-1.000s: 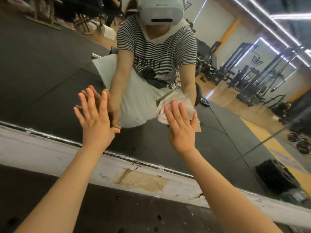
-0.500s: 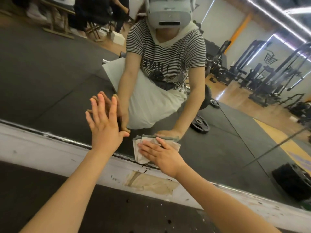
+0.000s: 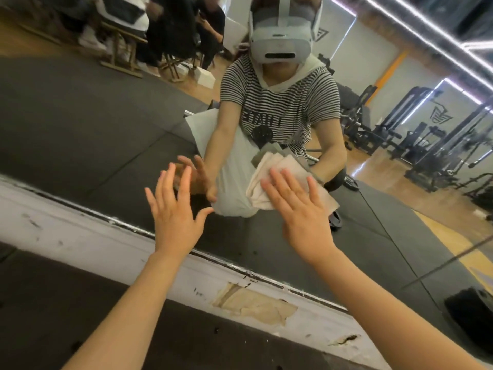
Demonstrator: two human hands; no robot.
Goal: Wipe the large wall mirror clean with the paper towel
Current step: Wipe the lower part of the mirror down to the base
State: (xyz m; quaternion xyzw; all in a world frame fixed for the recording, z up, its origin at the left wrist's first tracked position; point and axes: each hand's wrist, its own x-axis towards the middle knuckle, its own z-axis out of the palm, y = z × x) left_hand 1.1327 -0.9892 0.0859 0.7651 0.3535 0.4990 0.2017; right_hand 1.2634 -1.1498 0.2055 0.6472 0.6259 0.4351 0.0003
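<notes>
The large wall mirror (image 3: 88,134) fills most of the view and reflects a gym. A folded white paper towel (image 3: 269,174) lies flat against the glass under my right hand (image 3: 298,212), whose straight fingers press it to the mirror. To the left of it, my left hand (image 3: 174,212) rests flat on the glass with fingers spread, above the mirror's lower edge. Both forearms reach up from the bottom of the view. The towel's lower part is hidden by my right hand.
A white painted ledge (image 3: 80,236) runs below the mirror, with a patch of peeled paint (image 3: 253,305). Dark floor (image 3: 53,316) lies beneath it. The mirror reflects a person in a headset, weight machines and seated people.
My right hand swept the towel down to the mirror's bottom edge, then back up and to the right. My left hand stayed planted on the glass.
</notes>
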